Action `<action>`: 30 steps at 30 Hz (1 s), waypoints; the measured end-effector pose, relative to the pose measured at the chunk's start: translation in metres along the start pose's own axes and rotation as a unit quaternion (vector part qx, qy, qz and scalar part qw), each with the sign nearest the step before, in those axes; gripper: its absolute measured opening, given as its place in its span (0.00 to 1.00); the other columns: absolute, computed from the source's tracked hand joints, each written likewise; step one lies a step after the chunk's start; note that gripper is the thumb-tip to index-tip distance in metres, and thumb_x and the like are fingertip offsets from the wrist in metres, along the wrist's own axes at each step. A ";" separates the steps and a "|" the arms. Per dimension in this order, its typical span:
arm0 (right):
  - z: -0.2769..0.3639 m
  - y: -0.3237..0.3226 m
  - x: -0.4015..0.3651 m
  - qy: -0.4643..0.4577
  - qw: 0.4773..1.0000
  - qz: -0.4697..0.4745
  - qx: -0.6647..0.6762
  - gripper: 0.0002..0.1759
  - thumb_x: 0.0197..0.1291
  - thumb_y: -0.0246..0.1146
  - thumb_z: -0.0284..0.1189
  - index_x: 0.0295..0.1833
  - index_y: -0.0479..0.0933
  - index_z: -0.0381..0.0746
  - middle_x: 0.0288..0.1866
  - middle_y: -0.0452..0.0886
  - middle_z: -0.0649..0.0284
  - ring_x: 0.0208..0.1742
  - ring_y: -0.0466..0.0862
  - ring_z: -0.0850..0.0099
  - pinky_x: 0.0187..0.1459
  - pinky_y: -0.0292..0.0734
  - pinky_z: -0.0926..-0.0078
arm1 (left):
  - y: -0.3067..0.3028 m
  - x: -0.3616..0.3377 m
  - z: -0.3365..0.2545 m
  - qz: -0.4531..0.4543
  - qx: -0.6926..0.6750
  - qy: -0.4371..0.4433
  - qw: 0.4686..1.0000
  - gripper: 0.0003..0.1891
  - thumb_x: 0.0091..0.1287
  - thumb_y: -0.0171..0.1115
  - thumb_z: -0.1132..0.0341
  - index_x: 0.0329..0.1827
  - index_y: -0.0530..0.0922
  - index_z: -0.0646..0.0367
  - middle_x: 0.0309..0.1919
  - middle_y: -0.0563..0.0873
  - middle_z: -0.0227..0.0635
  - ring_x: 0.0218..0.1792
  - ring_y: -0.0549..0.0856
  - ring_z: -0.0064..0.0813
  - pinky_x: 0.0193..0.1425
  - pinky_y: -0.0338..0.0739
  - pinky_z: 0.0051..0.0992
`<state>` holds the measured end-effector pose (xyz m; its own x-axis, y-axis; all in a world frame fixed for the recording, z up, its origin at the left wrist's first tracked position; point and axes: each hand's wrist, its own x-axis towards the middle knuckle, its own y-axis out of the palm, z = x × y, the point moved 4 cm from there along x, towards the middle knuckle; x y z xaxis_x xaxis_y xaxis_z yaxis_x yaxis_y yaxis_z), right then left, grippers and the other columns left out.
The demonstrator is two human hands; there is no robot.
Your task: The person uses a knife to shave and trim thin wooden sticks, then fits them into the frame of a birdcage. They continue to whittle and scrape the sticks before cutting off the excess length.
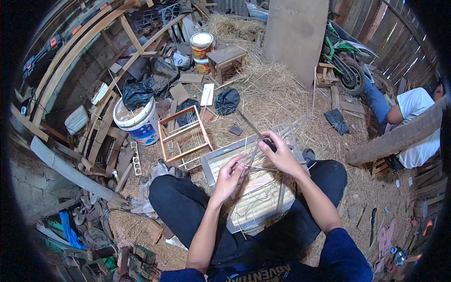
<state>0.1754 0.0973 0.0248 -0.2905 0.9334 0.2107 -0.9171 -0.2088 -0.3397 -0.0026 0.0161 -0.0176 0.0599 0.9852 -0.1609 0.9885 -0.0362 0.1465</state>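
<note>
My right hand (pixel 281 154) is closed around the black handle of a knife (pixel 249 124), whose blade points up and away to the left. In my left hand (pixel 227 181), the fingers pinch a thin strip (pixel 251 157) that looks like bamboo or wood; where it ends is hard to make out. Both hands are over a slatted wooden box (pixel 217 158) between my knees. Loose thin strips and shavings (pixel 249 207) lie across its top.
A small wooden frame (pixel 182 161) with thin rods stands ahead on the left, near a white bucket (pixel 141 123). A wooden stool (pixel 227 58) and paint tins (pixel 202 41) are farther off. At right, another person in a white shirt (pixel 413 105) sits behind a wooden beam (pixel 399 136).
</note>
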 end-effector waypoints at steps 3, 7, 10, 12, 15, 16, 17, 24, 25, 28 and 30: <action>0.001 0.002 -0.002 -0.017 0.998 0.039 -0.040 0.21 0.75 0.56 0.42 0.56 0.77 0.34 0.42 0.85 0.52 0.47 0.85 0.58 0.51 0.77 0.65 | -0.003 0.000 -0.004 -0.026 0.012 0.033 0.999 0.20 0.79 0.57 0.63 0.68 0.77 0.63 0.32 0.78 0.21 0.32 0.73 0.12 0.37 0.69 0.16; 0.001 -0.002 -0.004 -0.016 0.994 0.064 -0.093 0.17 0.75 0.56 0.39 0.52 0.79 0.36 0.38 0.84 0.49 0.41 0.85 0.54 0.44 0.77 0.61 | -0.003 0.001 -0.004 -0.026 0.008 0.013 1.000 0.20 0.78 0.58 0.60 0.68 0.78 0.60 0.30 0.76 0.19 0.27 0.69 0.09 0.30 0.62 0.14; 0.000 -0.006 0.000 -0.044 0.995 0.003 -0.093 0.15 0.75 0.57 0.38 0.50 0.80 0.37 0.35 0.84 0.49 0.36 0.85 0.52 0.38 0.77 0.60 | 0.001 -0.002 -0.010 -0.026 0.000 0.001 1.000 0.20 0.78 0.59 0.59 0.68 0.78 0.60 0.29 0.75 0.19 0.25 0.67 0.07 0.26 0.59 0.14; 0.010 -0.009 -0.001 0.001 0.994 0.007 -0.110 0.14 0.74 0.58 0.38 0.49 0.81 0.39 0.33 0.84 0.51 0.33 0.85 0.52 0.34 0.77 0.58 | 0.003 -0.003 -0.009 -0.034 0.008 0.011 0.999 0.20 0.78 0.59 0.59 0.67 0.79 0.60 0.29 0.75 0.19 0.24 0.66 0.07 0.24 0.57 0.14; 0.014 0.013 -0.014 -0.110 0.974 0.029 -0.196 0.13 0.73 0.58 0.38 0.47 0.81 0.40 0.31 0.84 0.52 0.31 0.85 0.52 0.33 0.77 0.57 | 0.000 0.003 0.003 -0.049 0.023 0.057 0.997 0.20 0.78 0.58 0.60 0.67 0.79 0.61 0.29 0.74 0.18 0.22 0.65 0.07 0.23 0.56 0.14; 0.015 0.016 -0.013 -0.131 0.972 0.008 -0.194 0.13 0.73 0.58 0.39 0.45 0.81 0.41 0.29 0.83 0.51 0.30 0.84 0.51 0.32 0.77 0.57 | -0.002 0.007 0.008 -0.054 0.021 0.080 0.995 0.20 0.78 0.58 0.60 0.67 0.79 0.61 0.28 0.75 0.18 0.22 0.65 0.07 0.22 0.55 0.14; 0.012 0.014 -0.008 -0.114 0.975 -0.011 -0.191 0.13 0.73 0.58 0.38 0.45 0.81 0.41 0.29 0.83 0.52 0.30 0.84 0.51 0.31 0.77 0.57 | -0.005 0.007 0.013 -0.058 0.018 0.101 0.993 0.20 0.78 0.58 0.60 0.67 0.79 0.61 0.28 0.75 0.18 0.21 0.64 0.07 0.22 0.54 0.14; 0.010 0.013 -0.005 -0.119 0.971 -0.040 -0.205 0.12 0.72 0.60 0.39 0.45 0.82 0.42 0.27 0.84 0.53 0.27 0.84 0.51 0.28 0.76 0.57 | -0.007 -0.003 -0.003 -0.084 0.027 0.059 0.994 0.18 0.77 0.60 0.61 0.64 0.81 0.63 0.32 0.80 0.20 0.31 0.73 0.10 0.35 0.68 0.15; 0.011 0.010 0.001 -0.094 0.975 -0.046 -0.195 0.12 0.72 0.60 0.39 0.45 0.82 0.42 0.27 0.83 0.53 0.27 0.84 0.51 0.28 0.76 0.56 | -0.005 -0.003 -0.004 -0.095 0.043 0.069 0.992 0.18 0.77 0.60 0.62 0.63 0.82 0.63 0.34 0.81 0.21 0.33 0.74 0.11 0.38 0.70 0.16; 0.010 0.009 0.003 -0.060 0.979 -0.049 -0.190 0.13 0.73 0.58 0.39 0.45 0.82 0.42 0.25 0.83 0.53 0.26 0.84 0.52 0.27 0.76 0.56 | -0.004 -0.004 -0.001 -0.114 0.049 0.088 0.988 0.17 0.76 0.61 0.62 0.61 0.83 0.65 0.38 0.84 0.24 0.37 0.77 0.12 0.43 0.73 0.17; 0.010 0.020 -0.004 -0.048 0.974 0.016 -0.222 0.14 0.73 0.58 0.40 0.42 0.81 0.42 0.24 0.82 0.52 0.24 0.84 0.52 0.26 0.75 0.56 | -0.005 -0.002 -0.002 -0.115 0.043 0.092 0.988 0.17 0.76 0.61 0.63 0.61 0.83 0.65 0.40 0.85 0.25 0.40 0.78 0.13 0.46 0.74 0.18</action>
<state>0.1555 0.0864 0.0262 -0.3606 0.8924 0.2714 -0.7045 -0.0699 -0.7062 -0.0075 0.0147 -0.0155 -0.1853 0.9827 0.0009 0.9818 0.1851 0.0418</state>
